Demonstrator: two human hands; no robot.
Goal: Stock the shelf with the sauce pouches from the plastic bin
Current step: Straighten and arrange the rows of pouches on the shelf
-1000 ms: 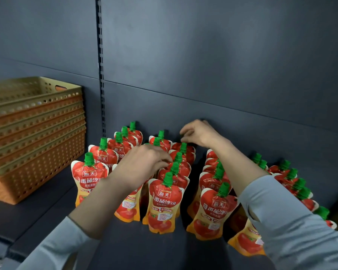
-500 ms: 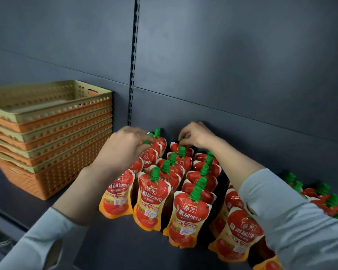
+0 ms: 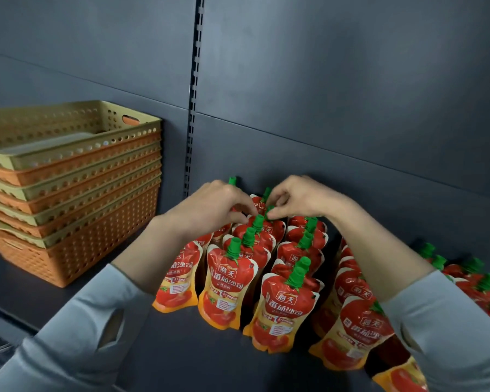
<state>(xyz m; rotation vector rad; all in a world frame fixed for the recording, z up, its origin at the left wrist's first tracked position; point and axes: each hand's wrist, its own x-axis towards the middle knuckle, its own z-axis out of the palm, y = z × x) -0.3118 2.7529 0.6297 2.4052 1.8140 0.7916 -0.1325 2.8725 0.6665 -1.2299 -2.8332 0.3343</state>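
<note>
Head view shows the sauce pouches (image 3: 229,281) standing upright in rows that run front to back on the dark shelf (image 3: 195,355), right of its middle. Each pouch is red with a tomato picture, white Chinese lettering, a yellow-orange base and a green screw cap.

The right hand (image 3: 300,199) reaches to the back of the rows, and its thumb and forefinger pinch the green cap of a rear pouch (image 3: 271,226) close to the grey back panel (image 3: 351,94). The left hand (image 3: 210,210) lies just beside it with fingers curled down over the tops of the leftmost rows; whether it actually grips a pouch is hidden under the palm. Both forearms wear pale grey sleeves (image 3: 450,321).

Four rows show between and under the arms. The two clearest rows show about five caps each, and the arms cover too much for a full count. Several more pouches stand right of the right forearm. To the left, well apart from the pouches, sits one stack of plastic baskets (image 3: 68,193), about eight nested, alternating yellow and orange.
</note>
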